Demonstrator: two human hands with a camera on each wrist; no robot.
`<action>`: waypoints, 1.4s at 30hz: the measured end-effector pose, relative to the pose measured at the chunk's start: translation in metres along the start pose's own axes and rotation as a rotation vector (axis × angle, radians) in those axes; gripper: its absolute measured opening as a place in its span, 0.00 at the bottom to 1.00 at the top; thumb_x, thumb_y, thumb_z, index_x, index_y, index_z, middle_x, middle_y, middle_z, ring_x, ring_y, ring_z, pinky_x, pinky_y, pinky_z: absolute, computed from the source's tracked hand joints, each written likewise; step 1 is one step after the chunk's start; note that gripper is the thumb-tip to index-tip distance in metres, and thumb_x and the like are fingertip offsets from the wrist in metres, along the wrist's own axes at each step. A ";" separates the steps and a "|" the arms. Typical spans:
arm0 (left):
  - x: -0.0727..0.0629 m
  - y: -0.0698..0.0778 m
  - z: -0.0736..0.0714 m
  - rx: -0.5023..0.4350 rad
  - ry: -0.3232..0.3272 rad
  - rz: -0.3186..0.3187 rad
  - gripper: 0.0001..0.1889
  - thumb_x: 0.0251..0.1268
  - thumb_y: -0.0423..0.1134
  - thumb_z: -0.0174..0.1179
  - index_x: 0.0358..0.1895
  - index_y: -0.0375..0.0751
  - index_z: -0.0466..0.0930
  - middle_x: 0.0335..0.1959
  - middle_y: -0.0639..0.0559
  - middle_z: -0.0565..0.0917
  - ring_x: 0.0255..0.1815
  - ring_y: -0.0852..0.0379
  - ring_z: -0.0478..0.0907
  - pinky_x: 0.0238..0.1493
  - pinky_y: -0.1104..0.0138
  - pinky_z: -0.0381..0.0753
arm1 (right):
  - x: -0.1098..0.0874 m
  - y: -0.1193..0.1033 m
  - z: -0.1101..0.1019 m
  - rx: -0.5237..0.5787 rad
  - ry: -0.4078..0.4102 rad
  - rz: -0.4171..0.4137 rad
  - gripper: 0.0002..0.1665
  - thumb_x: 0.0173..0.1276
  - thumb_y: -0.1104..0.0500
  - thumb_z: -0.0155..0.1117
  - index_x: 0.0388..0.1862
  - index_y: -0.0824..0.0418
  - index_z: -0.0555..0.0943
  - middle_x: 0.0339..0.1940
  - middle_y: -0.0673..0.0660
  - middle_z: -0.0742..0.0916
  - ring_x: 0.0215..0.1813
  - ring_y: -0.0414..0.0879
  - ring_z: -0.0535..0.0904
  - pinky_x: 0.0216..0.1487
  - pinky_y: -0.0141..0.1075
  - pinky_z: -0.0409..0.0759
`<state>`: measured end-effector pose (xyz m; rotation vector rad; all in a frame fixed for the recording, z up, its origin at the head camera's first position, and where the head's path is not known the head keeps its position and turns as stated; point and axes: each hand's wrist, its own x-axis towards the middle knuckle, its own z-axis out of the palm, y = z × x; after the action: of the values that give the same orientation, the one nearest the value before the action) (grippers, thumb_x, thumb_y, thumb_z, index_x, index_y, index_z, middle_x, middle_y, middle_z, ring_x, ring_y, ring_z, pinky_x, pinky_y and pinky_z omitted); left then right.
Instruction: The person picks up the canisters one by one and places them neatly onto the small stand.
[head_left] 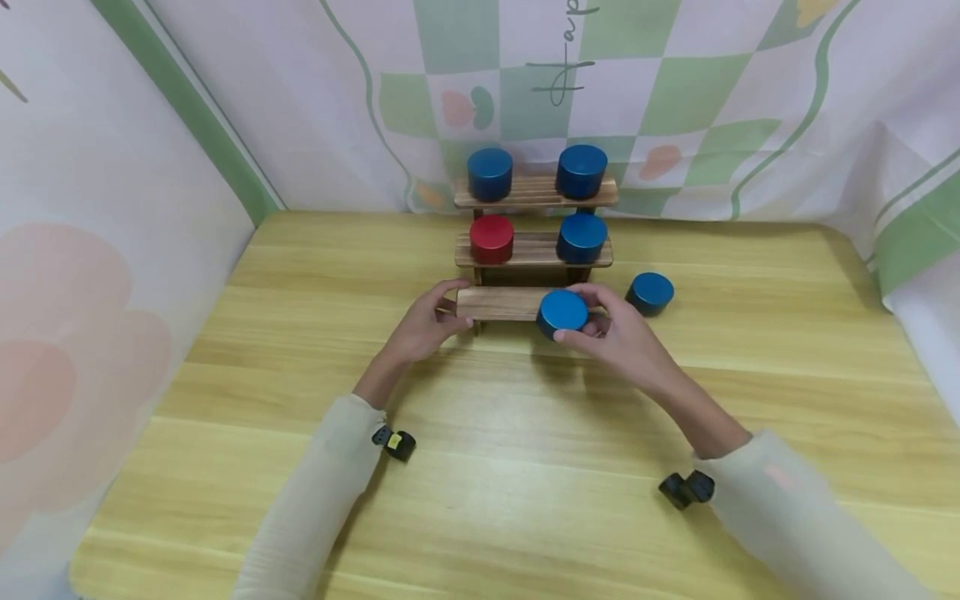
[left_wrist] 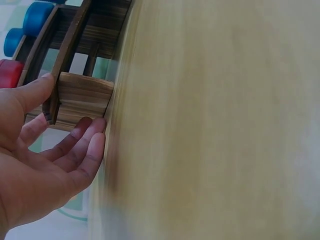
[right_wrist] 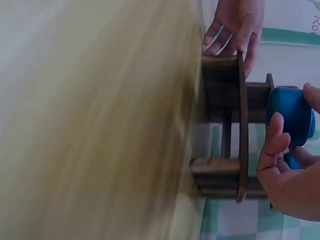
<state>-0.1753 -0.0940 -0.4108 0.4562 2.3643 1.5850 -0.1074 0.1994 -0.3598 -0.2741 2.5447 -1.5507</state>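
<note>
A three-tier wooden display stand (head_left: 501, 303) stands at the back of the table. My left hand (head_left: 428, 322) pinches the left end of its lowest step, the thumb on the front edge (left_wrist: 63, 67). Near that step's right end, my right hand (head_left: 626, 337) holds a blue round tin (head_left: 562, 312) between thumb and fingers. In the right wrist view this tin (right_wrist: 290, 116) is above the step, apart from it. A red round tin (head_left: 492, 239) and a blue one (head_left: 582, 238) sit on the middle step. Two blue tins (head_left: 490, 174) occupy the top step.
Another blue round tin (head_left: 650, 293) lies on the table right of the stand, just beyond my right hand. The wooden table (head_left: 465, 500) reaches back to a patterned curtain (head_left: 540, 100) right behind the stand. A pale cloth (head_left: 90, 292) hangs along the left side.
</note>
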 end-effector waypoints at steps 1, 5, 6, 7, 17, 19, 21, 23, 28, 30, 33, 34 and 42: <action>0.000 0.000 0.000 -0.003 -0.001 0.003 0.28 0.70 0.32 0.62 0.72 0.44 0.67 0.60 0.40 0.74 0.51 0.46 0.77 0.44 0.59 0.80 | 0.003 -0.003 0.002 0.007 -0.002 0.002 0.38 0.69 0.53 0.70 0.72 0.62 0.65 0.64 0.61 0.75 0.47 0.55 0.78 0.44 0.31 0.78; 0.000 -0.001 0.000 -0.011 -0.007 0.013 0.28 0.70 0.32 0.62 0.72 0.43 0.67 0.60 0.40 0.74 0.51 0.46 0.77 0.44 0.59 0.80 | 0.015 -0.011 0.012 -0.003 0.007 -0.008 0.38 0.68 0.53 0.71 0.71 0.62 0.66 0.63 0.61 0.76 0.45 0.55 0.79 0.43 0.34 0.78; 0.001 -0.001 0.001 -0.013 -0.007 0.013 0.29 0.70 0.32 0.62 0.72 0.43 0.67 0.60 0.40 0.74 0.51 0.46 0.76 0.44 0.59 0.80 | 0.018 -0.012 0.015 -0.011 0.012 -0.012 0.38 0.68 0.53 0.72 0.71 0.62 0.67 0.62 0.61 0.76 0.45 0.55 0.78 0.43 0.35 0.78; 0.001 -0.001 0.001 -0.013 -0.007 0.013 0.29 0.70 0.32 0.62 0.72 0.44 0.67 0.60 0.40 0.74 0.51 0.46 0.76 0.45 0.59 0.79 | 0.021 -0.013 0.017 -0.022 0.019 -0.018 0.37 0.67 0.53 0.72 0.70 0.62 0.67 0.62 0.61 0.77 0.45 0.54 0.78 0.43 0.37 0.78; 0.001 -0.001 0.002 -0.015 -0.010 -0.001 0.28 0.70 0.33 0.63 0.72 0.46 0.68 0.57 0.40 0.75 0.51 0.47 0.76 0.46 0.58 0.79 | 0.041 -0.015 0.039 -0.085 0.074 -0.038 0.38 0.66 0.55 0.74 0.69 0.63 0.68 0.59 0.62 0.78 0.47 0.55 0.74 0.46 0.43 0.75; 0.001 0.000 0.002 -0.013 -0.011 0.002 0.28 0.70 0.34 0.62 0.72 0.46 0.68 0.58 0.40 0.75 0.51 0.47 0.76 0.47 0.58 0.78 | 0.044 -0.015 0.042 -0.079 0.075 -0.030 0.37 0.65 0.55 0.74 0.69 0.63 0.69 0.57 0.61 0.78 0.46 0.55 0.73 0.46 0.43 0.74; 0.001 0.000 0.002 -0.017 -0.011 0.002 0.28 0.70 0.34 0.62 0.72 0.45 0.68 0.58 0.40 0.75 0.51 0.47 0.75 0.47 0.58 0.78 | 0.046 -0.016 0.044 -0.072 0.073 -0.029 0.37 0.65 0.54 0.74 0.69 0.63 0.69 0.55 0.61 0.78 0.46 0.55 0.72 0.45 0.43 0.73; 0.001 0.001 0.002 -0.019 -0.010 0.000 0.28 0.70 0.34 0.62 0.72 0.45 0.68 0.58 0.40 0.75 0.51 0.47 0.75 0.46 0.59 0.78 | 0.047 -0.016 0.046 -0.069 0.070 -0.033 0.37 0.65 0.54 0.74 0.68 0.62 0.69 0.54 0.60 0.78 0.46 0.54 0.72 0.45 0.42 0.73; 0.001 0.000 0.002 -0.025 -0.009 0.003 0.28 0.70 0.33 0.62 0.72 0.45 0.68 0.56 0.40 0.76 0.49 0.47 0.76 0.45 0.60 0.78 | 0.050 -0.019 0.051 -0.078 0.069 -0.047 0.37 0.65 0.53 0.74 0.68 0.62 0.69 0.53 0.59 0.78 0.45 0.54 0.73 0.45 0.43 0.74; 0.001 -0.001 0.002 -0.028 -0.010 0.006 0.28 0.71 0.33 0.62 0.71 0.45 0.68 0.56 0.40 0.76 0.49 0.47 0.76 0.44 0.60 0.79 | 0.051 -0.021 0.053 -0.091 0.076 -0.046 0.38 0.65 0.52 0.75 0.68 0.61 0.69 0.53 0.58 0.79 0.45 0.53 0.73 0.45 0.43 0.74; 0.002 -0.002 0.001 -0.032 -0.010 0.006 0.27 0.71 0.33 0.62 0.71 0.45 0.68 0.54 0.40 0.77 0.49 0.47 0.77 0.44 0.61 0.79 | 0.054 -0.023 0.055 -0.109 0.080 -0.046 0.38 0.64 0.52 0.75 0.68 0.61 0.70 0.53 0.59 0.79 0.45 0.53 0.73 0.45 0.43 0.74; 0.002 -0.002 0.001 -0.035 -0.010 0.004 0.27 0.71 0.33 0.62 0.71 0.45 0.68 0.54 0.41 0.78 0.49 0.47 0.77 0.44 0.60 0.79 | 0.055 -0.024 0.056 -0.115 0.080 -0.045 0.38 0.64 0.52 0.75 0.68 0.62 0.70 0.53 0.59 0.79 0.46 0.53 0.73 0.45 0.43 0.73; 0.001 -0.005 0.000 -0.070 -0.014 0.002 0.27 0.70 0.31 0.62 0.71 0.44 0.68 0.54 0.41 0.78 0.50 0.47 0.79 0.44 0.59 0.80 | 0.059 -0.024 0.062 -0.116 0.073 -0.040 0.38 0.63 0.54 0.76 0.67 0.62 0.70 0.57 0.60 0.79 0.47 0.54 0.72 0.46 0.43 0.72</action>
<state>-0.1769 -0.0951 -0.4154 0.4536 2.2907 1.6535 -0.1488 0.1214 -0.3687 -0.2887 2.7066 -1.4547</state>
